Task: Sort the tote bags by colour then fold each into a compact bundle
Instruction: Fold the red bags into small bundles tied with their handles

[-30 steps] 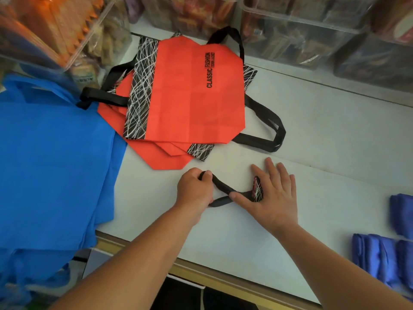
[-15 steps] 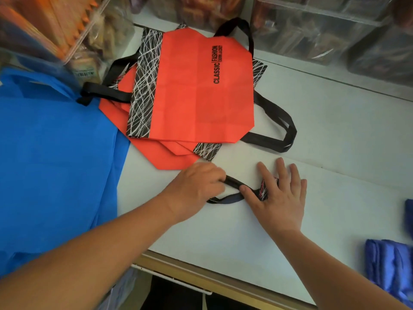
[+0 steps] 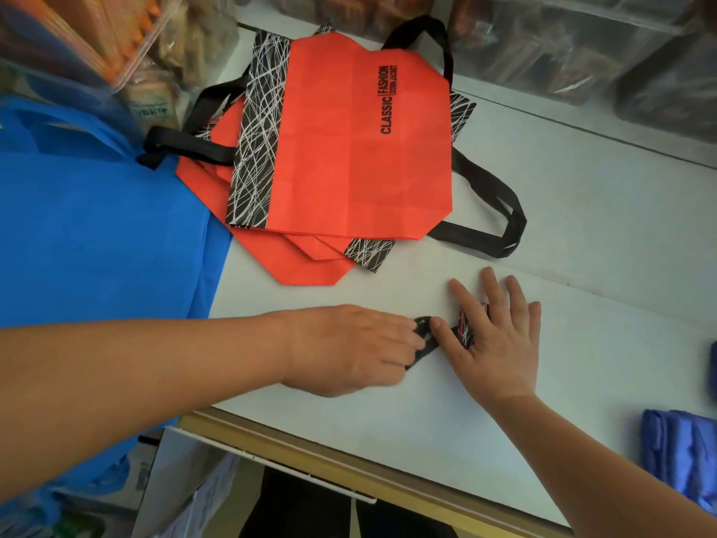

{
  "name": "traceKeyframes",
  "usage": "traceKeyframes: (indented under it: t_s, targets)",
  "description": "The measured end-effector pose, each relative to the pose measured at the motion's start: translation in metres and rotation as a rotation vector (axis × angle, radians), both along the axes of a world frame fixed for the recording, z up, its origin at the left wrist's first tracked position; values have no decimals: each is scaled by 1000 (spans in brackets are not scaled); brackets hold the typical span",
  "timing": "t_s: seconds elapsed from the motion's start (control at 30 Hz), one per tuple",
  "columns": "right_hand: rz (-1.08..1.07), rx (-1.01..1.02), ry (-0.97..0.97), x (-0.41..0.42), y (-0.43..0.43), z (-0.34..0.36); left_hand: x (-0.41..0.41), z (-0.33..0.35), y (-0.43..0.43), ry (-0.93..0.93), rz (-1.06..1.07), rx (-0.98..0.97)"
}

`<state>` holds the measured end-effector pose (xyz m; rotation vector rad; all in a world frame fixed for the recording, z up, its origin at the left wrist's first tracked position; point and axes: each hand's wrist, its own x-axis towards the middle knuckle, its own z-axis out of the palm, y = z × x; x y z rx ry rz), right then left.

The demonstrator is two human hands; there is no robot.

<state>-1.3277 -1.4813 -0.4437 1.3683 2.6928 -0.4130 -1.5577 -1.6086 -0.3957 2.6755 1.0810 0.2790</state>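
A small folded orange-and-black tote bundle (image 3: 467, 328) lies on the white table (image 3: 582, 246) under my right hand (image 3: 492, 335), whose straight, spread fingers press it flat. Its black strap (image 3: 423, 345) runs left into my left hand (image 3: 349, 347), which grips it with curled fingers. Behind them lies a stack of flat orange tote bags (image 3: 349, 149) with black scribble-patterned bands and black handles (image 3: 492, 211). Flat blue tote bags (image 3: 97, 234) cover the left side and hang over the table edge. Folded blue bundles (image 3: 683, 456) sit at the right edge.
Clear plastic bins (image 3: 582, 44) of packaged goods line the back of the table, and another bin (image 3: 97, 44) stands at the back left. The table's wooden front edge (image 3: 349, 471) runs diagonally below my arms.
My left hand has moved right along the black strap toward my right hand, shortening the loop. My right hand has stayed pressed on the bundle.
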Motion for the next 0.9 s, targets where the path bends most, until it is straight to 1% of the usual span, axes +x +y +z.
traceKeyframes:
  t_s: [0.07, 0.1, 0.13, 0.17, 0.2, 0.23, 0.27, 0.3, 0.33, 0.37, 0.43, 0.5, 0.57, 0.67, 0.7, 0.73, 0.8, 0.83, 0.87, 0.9]
  targets:
    - [77, 19, 8, 5, 1, -1, 7, 8, 2, -97, 31, 3]
    - [108, 22, 15, 6, 2, -2, 9, 10, 5, -129, 114, 19]
    - [128, 21, 25, 7, 3, -1, 10, 13, 8, -168, 257, 12]
    - [136, 15, 33, 8, 3, -1, 11, 15, 11, -224, 447, -67]
    - [135, 6, 40, 8, 3, 0, 13, 17, 15, -326, 649, -229]
    - [130, -2, 47, 7, 2, 1, 16, 16, 18, -480, 832, -416]
    - [122, -7, 56, 6, 1, 2, 21, 14, 21, -646, 996, -558]
    - [113, -15, 63, 6, 0, 3, 26, 9, 23, -755, 1141, -630]
    - [105, -24, 66, 5, 0, 4, 32, 4, 25, -816, 1263, -686]
    - [102, -31, 65, 5, 0, 5, 37, -2, 25, -833, 1364, -731]
    - [99, -30, 50, 4, -1, 5, 47, -12, 27, -803, 1539, -815]
    - [75, -18, 45, 1, -3, 3, 55, -19, 28, -711, 1650, -849]
    - [44, 6, 44, -2, -7, 1, 62, -21, 28, -650, 1705, -846]
    - [46, 29, 20, -2, -7, -4, 65, -21, 25, -779, 1773, -874]
    - [51, 34, 18, -1, -7, -5, 64, -21, 23, -795, 1779, -864]
    - [57, 41, 16, 0, -6, -7, 61, -23, 20, -748, 1760, -814]
    - [68, 58, 10, 1, -6, -8, 53, -25, 14, -549, 1653, -623]
    - [71, 61, 12, 1, -6, -9, 48, -25, 10, -449, 1527, -477]
    - [71, 62, 18, 1, -6, -9, 41, -25, 8, -354, 1339, -284]
    - [71, 64, 25, 1, -6, -9, 33, -23, 5, -248, 1098, -91]
